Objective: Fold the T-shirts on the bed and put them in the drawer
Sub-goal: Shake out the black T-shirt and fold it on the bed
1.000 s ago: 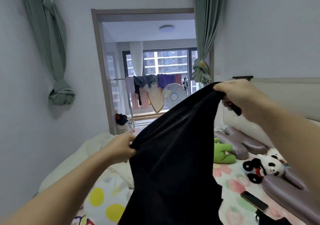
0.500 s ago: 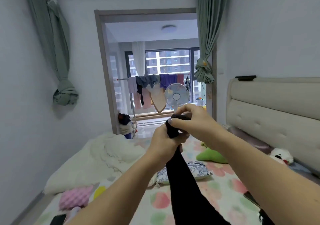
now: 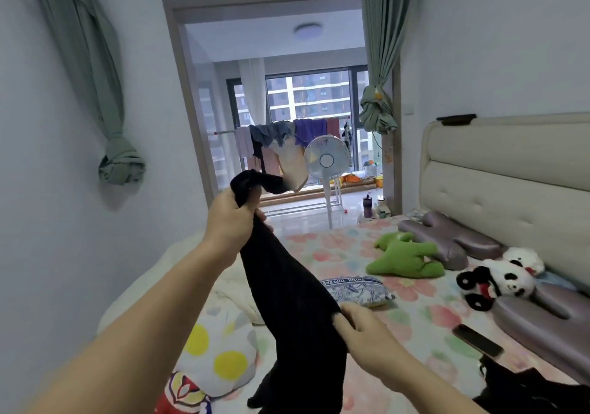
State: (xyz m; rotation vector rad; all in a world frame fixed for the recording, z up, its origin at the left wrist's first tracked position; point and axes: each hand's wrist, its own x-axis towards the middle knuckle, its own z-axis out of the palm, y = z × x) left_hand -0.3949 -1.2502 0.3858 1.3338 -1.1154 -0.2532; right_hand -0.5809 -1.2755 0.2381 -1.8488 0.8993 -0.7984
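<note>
Your right hand (image 3: 367,337) just dropped to 5 o'clock, pinching the black T-shirt (image 3: 287,286); left hand (image 3: 233,219) grips both shoulders, halving underway.

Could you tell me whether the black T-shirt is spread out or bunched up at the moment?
Bunched lengthwise: the black T-shirt hangs as a narrow band, its top gripped in the left hand, the right hand pinching its edge lower down.

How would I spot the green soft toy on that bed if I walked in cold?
Start at the padded beige headboard on the right, then drop to the floral bedsheet below it. The green plush toy sprawls there, between the purple pillow and the blue patterned pouch. It is the only bright green thing; the panda plush nearby is black and white.
</note>
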